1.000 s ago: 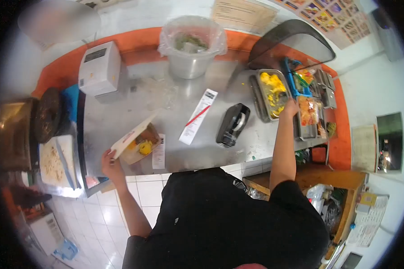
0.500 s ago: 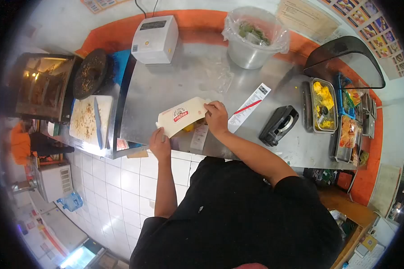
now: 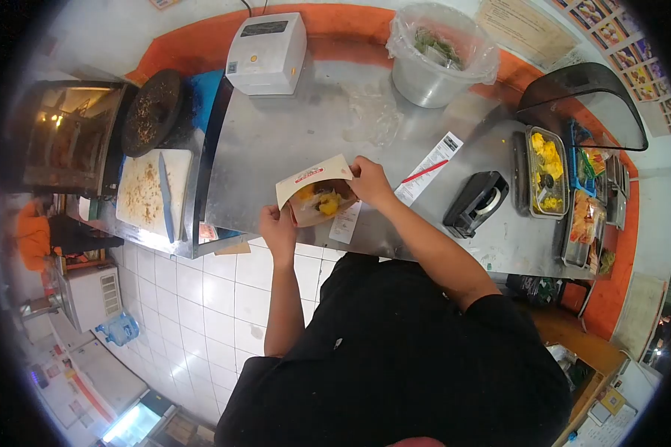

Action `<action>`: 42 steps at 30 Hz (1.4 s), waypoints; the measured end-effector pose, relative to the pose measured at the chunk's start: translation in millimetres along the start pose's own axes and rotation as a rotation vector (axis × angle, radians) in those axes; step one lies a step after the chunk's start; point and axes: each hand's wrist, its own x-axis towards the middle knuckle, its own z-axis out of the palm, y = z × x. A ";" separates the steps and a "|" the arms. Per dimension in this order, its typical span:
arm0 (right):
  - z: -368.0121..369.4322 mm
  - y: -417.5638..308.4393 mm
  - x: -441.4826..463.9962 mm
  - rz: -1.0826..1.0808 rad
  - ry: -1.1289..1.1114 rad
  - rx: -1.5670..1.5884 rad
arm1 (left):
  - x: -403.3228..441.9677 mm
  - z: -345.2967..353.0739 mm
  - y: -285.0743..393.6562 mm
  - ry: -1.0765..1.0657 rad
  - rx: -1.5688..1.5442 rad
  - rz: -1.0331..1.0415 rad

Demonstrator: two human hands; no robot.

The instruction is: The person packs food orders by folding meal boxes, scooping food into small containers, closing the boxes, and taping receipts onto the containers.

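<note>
A paper food box (image 3: 314, 177) with red print on its lid stands partly open near the front edge of the steel counter. Yellow food (image 3: 328, 203) and some wrapping show inside it. My left hand (image 3: 277, 231) pinches the box's left front corner. At the right side of the lid, my right hand (image 3: 370, 181) has its fingers closed on the box edge. A printed slip (image 3: 344, 223) lies partly beside the box, below my right hand. Farther right are a long receipt (image 3: 429, 170) with a red pen (image 3: 425, 171) across it and a black tape dispenser (image 3: 477, 203).
A white printer (image 3: 267, 56) and a bag-lined metal pot (image 3: 440, 63) stand at the back. Trays of yellow food (image 3: 548, 171) sit at the right. A knife (image 3: 165, 197) lies on a cutting board (image 3: 143, 194) at the left. A person in orange (image 3: 33, 235) is far left.
My right hand has come from the yellow food tray to the box. The lid, first raised at the left, was lowered, then tilted so the food shows again. The view has shifted left.
</note>
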 end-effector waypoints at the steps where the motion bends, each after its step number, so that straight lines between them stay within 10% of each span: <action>1: -0.2 3.4 0.3 -0.041 0.013 -0.016 | -0.3 0.3 -1.9 0.002 0.003 0.043; 14: 9.1 32.3 -6.2 -0.175 0.009 -0.010 | 14.6 20.3 -59.7 0.032 -0.269 0.235; 24: -9.2 28.3 -37.8 -0.527 -0.140 -0.149 | 18.4 -4.2 -62.8 -0.216 0.340 0.679; 42: -24.7 42.9 -18.4 -0.495 -0.329 -0.095 | 10.2 -9.3 -85.0 -0.317 0.248 0.678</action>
